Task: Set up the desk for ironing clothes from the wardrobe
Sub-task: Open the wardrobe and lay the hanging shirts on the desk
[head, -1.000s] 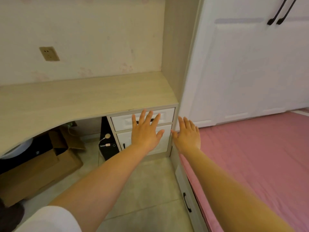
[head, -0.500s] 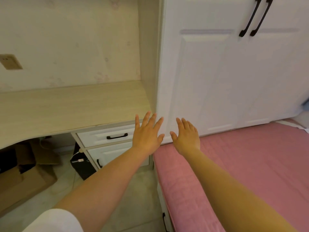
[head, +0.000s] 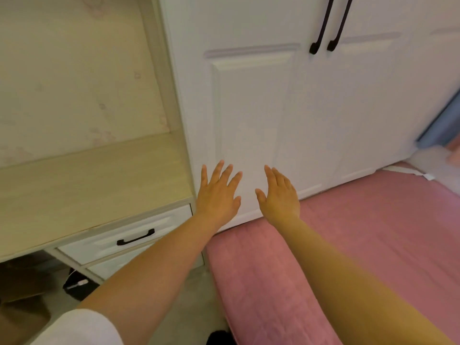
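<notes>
Head view, near to far. White sleeve (head: 82, 327) at bottom L edge, L forearm bare beyond it; R forearm bare, crossing over pink bed (head: 361, 245), which fills lower R of frame. Grey floor (head: 189, 295) shows in narrow strip btw bed and drawer unit. Under desk at lower L: brown cardboard box (head: 22, 295), partly cut off by frame, and a dark object w/ white cable beside it, too shadowed to identify. White drawer (head: 124, 242) w/ black handle (head: 135, 237) just below desk edge; 2nd drawer beneath, mostly hidden by L forearm. Desk (head: 87, 195), pale wood top, sits L of frame, butting against the wardrobe side panel. Left hand (head: 217, 196) and right hand (head: 280, 196) both raised palm-forward, side by side, near each other but apart, in front of lower panel of L wardrobe door. Fingers on both spread wide, holding nothing; contact w/ door cannot be told. Wardrobe (head: 254, 108) white, panelled doors closed, standing directly behind bed head-end and R of desk. Two black door handles (head: 328, 23) up top, close together at door seam, well above hands. Far L: pale patterned wall (head: 74, 70) behind desk. Far R edge: blue-grey item, blurred.
</notes>
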